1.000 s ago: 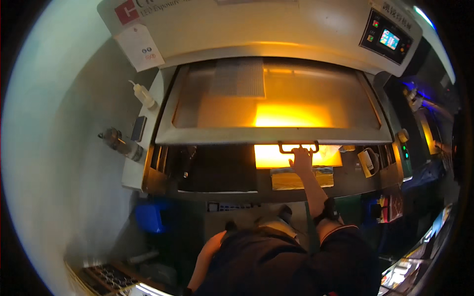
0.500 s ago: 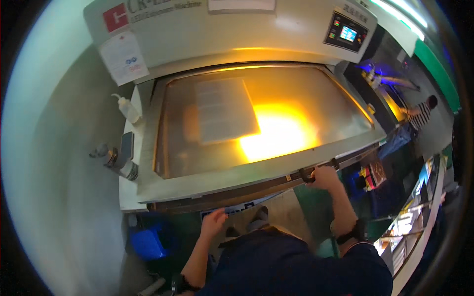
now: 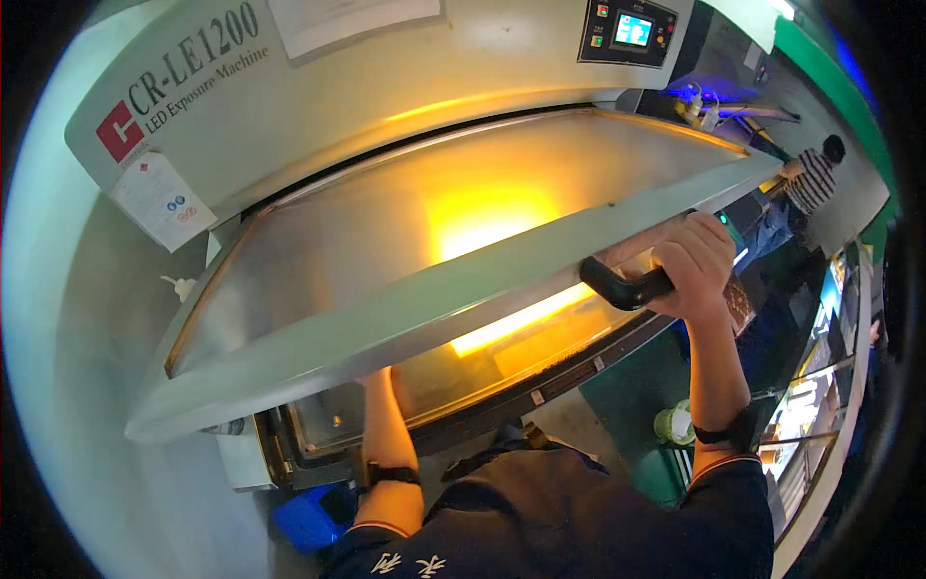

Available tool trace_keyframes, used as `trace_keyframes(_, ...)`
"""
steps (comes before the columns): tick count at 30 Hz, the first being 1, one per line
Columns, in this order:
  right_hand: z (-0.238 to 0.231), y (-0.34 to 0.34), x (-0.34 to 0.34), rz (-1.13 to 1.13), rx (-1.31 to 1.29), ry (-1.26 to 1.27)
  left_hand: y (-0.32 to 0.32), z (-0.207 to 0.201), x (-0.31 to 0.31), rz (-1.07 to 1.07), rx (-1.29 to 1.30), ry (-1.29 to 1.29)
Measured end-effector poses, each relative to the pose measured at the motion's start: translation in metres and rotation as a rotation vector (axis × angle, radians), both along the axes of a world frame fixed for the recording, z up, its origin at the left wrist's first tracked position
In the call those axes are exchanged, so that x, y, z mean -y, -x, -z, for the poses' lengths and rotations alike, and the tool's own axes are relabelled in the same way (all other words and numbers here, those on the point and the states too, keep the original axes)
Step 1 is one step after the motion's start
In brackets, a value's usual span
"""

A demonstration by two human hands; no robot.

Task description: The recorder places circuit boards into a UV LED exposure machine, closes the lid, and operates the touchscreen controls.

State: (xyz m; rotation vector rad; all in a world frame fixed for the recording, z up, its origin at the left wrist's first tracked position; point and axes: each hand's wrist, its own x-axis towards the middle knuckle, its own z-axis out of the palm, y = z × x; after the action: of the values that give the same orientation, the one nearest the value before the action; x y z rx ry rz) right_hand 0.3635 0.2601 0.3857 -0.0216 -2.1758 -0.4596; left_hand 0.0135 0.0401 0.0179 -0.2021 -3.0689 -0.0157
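Note:
The framed lid (image 3: 386,309) of a large exposure machine stands raised and tilted, its front edge well above the lower bed (image 3: 453,388). My right hand (image 3: 696,265) is wrapped round the black handle (image 3: 617,287) on the lid's front edge, towards the right. Under the lid's edge, left of the middle, reaches my left hand (image 3: 377,374); the lid covers its fingers, so what they touch cannot be seen. Bright yellow light reflects off the lid's sheet and glows along the gap below it.
Above the lid, the machine's hood (image 3: 424,72) carries a control panel (image 3: 627,34). A white squeeze bottle (image 3: 179,287) shows at the lid's left. A blue bin (image 3: 311,521) stands low on the left. Another person (image 3: 812,181) in stripes works at the far right.
The lid has swung up off the bed, with my right hand rising on its handle. My left hand has moved from beside my body to under the lid. The view has shifted.

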Motion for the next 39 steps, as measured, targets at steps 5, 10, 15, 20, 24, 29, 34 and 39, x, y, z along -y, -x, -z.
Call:
trace_keyframes(5, -0.028, 0.01, -0.033, 0.0, -0.118, -0.222, 0.047, -0.024, 0.049, -0.011, 0.205, -0.19)
trace_keyframes(10, -0.023, 0.05, -0.057, 0.004, -0.441, -0.214, 0.113, -0.013, 0.083, -0.113, 1.149, -0.621)
trace_keyframes(15, 0.066, 0.048, -0.047, 0.054, -0.577, 0.358, 0.034, -0.02, 0.027, 0.297, 0.972, -1.503)
trace_keyframes(20, 0.24, 0.003, 0.025, 0.634, -0.277, 1.626, -0.004, -0.031, 0.035, 0.567, 1.019, -1.339)
trace_keyframes(24, 0.292, -0.074, 0.151, 0.328, -0.664, 2.267, -0.051, -0.058, 0.049, 0.856, 1.625, -1.125)
trace_keyframes(29, 0.274, -0.146, 0.363, 0.804, -1.368, 1.974, -0.154, -0.06, 0.054, 1.116, 1.854, -0.937)
trace_keyframes(34, 0.334, -0.173, 0.575, 1.283, -1.957, 1.411, -0.217, -0.043, 0.077, 0.977, 2.174, -0.578)
trace_keyframes(39, 0.396, -0.206, 0.67, 1.121, -2.526, 1.164, -0.23, -0.003, 0.104, 1.066, 1.989, -0.304)
